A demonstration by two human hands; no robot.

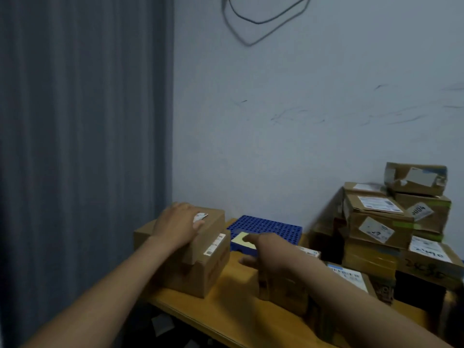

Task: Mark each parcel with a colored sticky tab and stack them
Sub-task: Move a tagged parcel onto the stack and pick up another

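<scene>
- Head view: the left hand (179,222) is laid flat, fingers relaxed, on the small parcel (212,219), itself stacked on a larger parcel (200,272).
- The right hand (263,249) is held open, nothing gripped, with its forefinger at the yellow sticky pad (241,239) on the blue crate (266,226).
- A tab is apparently being fetched: next, 1 sheet must be peeled and pressed on.
- Other parcels (376,222) are piled at the right.

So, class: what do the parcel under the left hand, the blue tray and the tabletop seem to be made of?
Top parcel: brown cardboard, matt, folded edges and a paper label.
Blue tray: likely moulded plastic, uniform colour, regular grid of holes.
Tabletop: wood or wood-look board, smooth, faint sheen; unclear which.
</scene>
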